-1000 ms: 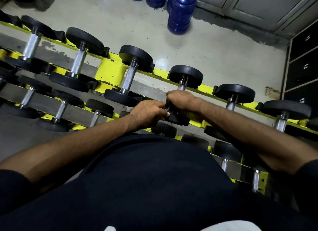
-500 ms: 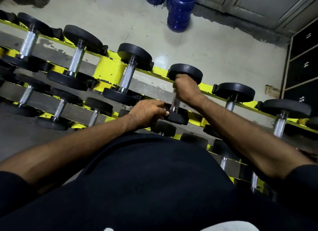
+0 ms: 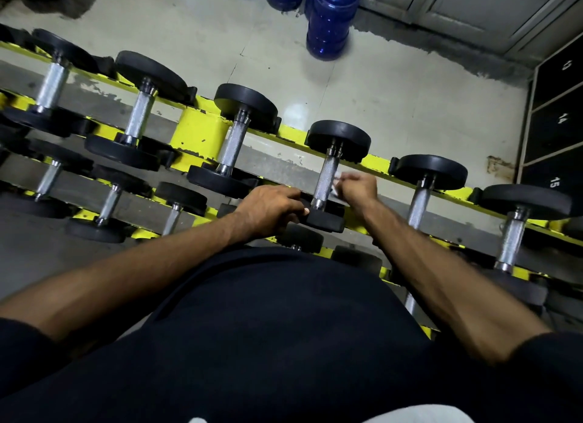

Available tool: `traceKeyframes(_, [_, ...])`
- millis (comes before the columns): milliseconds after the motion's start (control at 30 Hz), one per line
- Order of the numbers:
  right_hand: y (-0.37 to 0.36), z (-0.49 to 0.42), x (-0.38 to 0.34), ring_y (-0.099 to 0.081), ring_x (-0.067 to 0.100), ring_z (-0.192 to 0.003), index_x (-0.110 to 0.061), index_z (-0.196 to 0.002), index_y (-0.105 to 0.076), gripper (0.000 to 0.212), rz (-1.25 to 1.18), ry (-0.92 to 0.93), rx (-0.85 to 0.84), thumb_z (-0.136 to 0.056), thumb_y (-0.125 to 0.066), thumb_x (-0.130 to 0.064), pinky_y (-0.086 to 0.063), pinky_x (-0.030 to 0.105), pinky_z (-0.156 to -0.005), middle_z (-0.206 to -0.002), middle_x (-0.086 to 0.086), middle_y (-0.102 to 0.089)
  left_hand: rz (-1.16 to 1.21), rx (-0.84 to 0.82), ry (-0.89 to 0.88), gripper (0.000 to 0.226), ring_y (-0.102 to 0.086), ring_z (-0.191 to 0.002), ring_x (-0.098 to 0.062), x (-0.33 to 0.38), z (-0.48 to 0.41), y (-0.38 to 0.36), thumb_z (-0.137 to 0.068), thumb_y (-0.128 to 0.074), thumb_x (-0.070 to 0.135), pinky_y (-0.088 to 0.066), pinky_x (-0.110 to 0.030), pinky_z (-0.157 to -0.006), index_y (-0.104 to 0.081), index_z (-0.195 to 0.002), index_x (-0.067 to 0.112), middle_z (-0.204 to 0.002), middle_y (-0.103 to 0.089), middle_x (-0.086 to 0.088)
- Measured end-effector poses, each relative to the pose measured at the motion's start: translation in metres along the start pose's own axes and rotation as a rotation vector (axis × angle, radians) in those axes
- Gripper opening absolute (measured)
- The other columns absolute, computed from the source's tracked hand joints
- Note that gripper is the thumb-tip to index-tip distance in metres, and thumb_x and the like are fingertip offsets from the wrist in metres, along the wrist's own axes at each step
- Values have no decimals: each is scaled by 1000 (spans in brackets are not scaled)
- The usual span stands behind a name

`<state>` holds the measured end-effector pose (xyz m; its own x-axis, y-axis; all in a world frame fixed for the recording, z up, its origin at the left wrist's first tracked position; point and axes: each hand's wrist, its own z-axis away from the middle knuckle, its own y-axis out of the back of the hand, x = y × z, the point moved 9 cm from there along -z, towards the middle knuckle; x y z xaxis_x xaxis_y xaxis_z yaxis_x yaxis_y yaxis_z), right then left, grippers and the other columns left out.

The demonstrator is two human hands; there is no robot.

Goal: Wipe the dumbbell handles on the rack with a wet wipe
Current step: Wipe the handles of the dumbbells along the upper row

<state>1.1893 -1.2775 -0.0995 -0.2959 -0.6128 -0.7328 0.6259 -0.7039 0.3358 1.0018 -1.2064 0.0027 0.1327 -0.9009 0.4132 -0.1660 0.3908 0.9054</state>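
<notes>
The dumbbell [image 3: 339,139] lies across the yellow rack [image 3: 198,135]. The left hand [image 3: 271,208] curls over its near head [image 3: 326,223], apparently to stop it rolling during wiping. The right hand [image 3: 358,187] is clenched on the white wet wipe [image 3: 336,183], just right of the knurled handle [image 3: 325,178]; motion blur hides whether the wipe touches the steel.

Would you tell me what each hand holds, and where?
Left hand grips the dumbbell by its near head; right hand pinches the wet wipe, part unclear.
</notes>
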Motion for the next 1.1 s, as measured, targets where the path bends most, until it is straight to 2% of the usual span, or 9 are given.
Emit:
traceKeyframes(133, [-7,26,27,-71,20,-77,4,-89,-73,22,-65,-215,-297,-79,-60,18,-60,38,-81,-102,14,-73,-10,-11,-14,17,-64,-74,-19,1,-1,2,-79,-83,25,-40,-24,-59,-75,-94,22,-86,-64,2])
traceKeyframes(233, [-7,18,6,-66,23,-81,4,-85,-69,12,-283,-202,-280,-83,-62,13,-49,45,-99,-88,12,-71,-6,-10,-9,18,-63,-71,-18,2,-1,1,-78,-85,23,-35,-22,-59,-75,-92,20,-82,-61,2])
traceKeyframes(367, [-9,4,-13,-67,16,-82,-2,-84,-66,15,-553,-198,-119,-85,-64,13,-60,30,-74,-89,8,-69,0,2,4,16,-62,-70,-20,1,-1,2,-78,-84,21,-36,-23,-59,-75,-91,19,-81,-61,0])
traceKeyframes(567, [-11,21,21,-71,24,-86,-3,-110,-66,24,-140,-441,-398,-92,-55,8,-59,34,-79,-99,16,-70,9,-7,-4,16,-63,-74,-20,-2,-2,0,-80,-82,24,-50,-30,-57,-75,-94,22,-85,-62,1])
traceKeyframes(667, [-14,13,3,-63,15,-76,-9,-91,-61,19,-312,-399,-292,-96,-51,6,-57,33,-90,-83,5,-63,19,-3,-1,16,-63,-72,-21,-1,-2,0,-78,-83,22,-47,-29,-56,-75,-92,21,-83,-62,1])
traceKeyframes(733, [-22,6,-4,-56,11,-73,-14,-83,-54,23,-400,-402,-220,-98,-48,1,-54,33,-88,-79,-1,-55,13,4,5,17,-62,-70,-20,0,-2,2,-76,-84,20,-41,-25,-56,-76,-92,21,-81,-61,1])
traceKeyframes(800, [-30,4,-4,-60,16,-78,-14,-82,-52,22,-460,-447,-200,-99,-44,-3,-51,38,-83,-86,0,-56,10,-2,12,18,-62,-70,-20,0,-1,2,-76,-84,19,-40,-25,-56,-76,-92,21,-81,-61,2])
traceKeyframes(967, [-38,7,-16,-59,21,-90,-7,-82,-53,28,-626,-456,-165,-100,-32,-1,-42,40,-103,-88,6,-58,4,-43,41,23,-63,-68,-18,-3,-4,0,-73,-86,17,-37,-22,-56,-77,-93,24,-84,-63,4])
traceKeyframes(1100, [-24,4,-11,-63,20,-69,-3,-99,-62,23,-755,-300,71,-86,-55,14,-59,35,-71,-80,12,-64,18,-40,46,22,-64,-70,-18,-5,-4,-2,-74,-85,17,-39,-23,-56,-77,-93,24,-86,-65,4])
